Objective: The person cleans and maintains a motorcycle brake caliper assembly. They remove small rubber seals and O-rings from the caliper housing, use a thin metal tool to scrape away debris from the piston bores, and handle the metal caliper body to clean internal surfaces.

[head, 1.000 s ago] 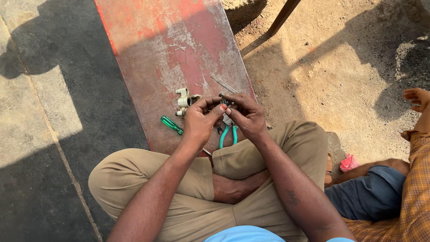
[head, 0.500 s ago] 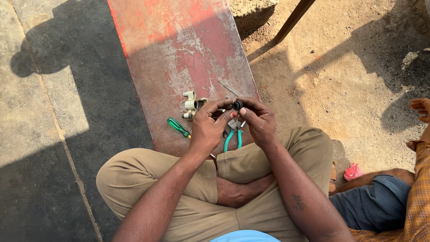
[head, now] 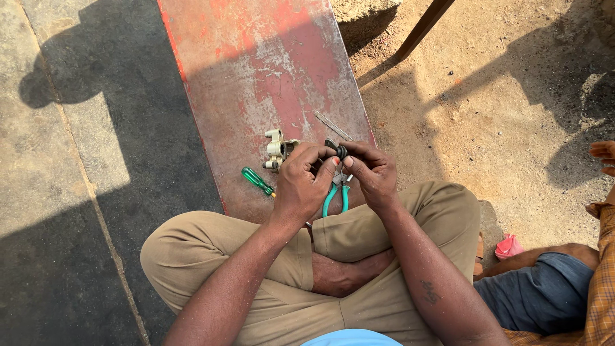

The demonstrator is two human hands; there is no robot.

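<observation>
**Both hands pinched on a small black ring above the near end of the bench**

I see the person cross-legged at the near end of a worn red metal bench [head: 269, 70]. Left hand [head: 306, 182] and right hand [head: 371, 172] meet fingertip to fingertip over the bench's near right corner. Between them sits a small black ring [head: 338, 151], seal-like, pinched from both sides. Both grips are narrow and closed on it; thumbs on the near side, forefingers curled over the top.

Ring lies at the very tips, not in the palm, so it is held above the bench, not resting on it.

Judgement: work of this kind goes best with even pressure from both sides, ring kept flat, no twist, elbows braced on the knees.

Just below the hands, teal-handled pliers [head: 336, 197] lie with handles pointing toward the person; I cannot tell whether a finger touches them. A pale metal casting [head: 277, 148] sits just beside the left knuckles, toward the bench's left edge. A green-handled screwdriver [head: 257, 181] lies near the left edge. A thin metal rod [head: 332, 125] lies farther up.
</observation>
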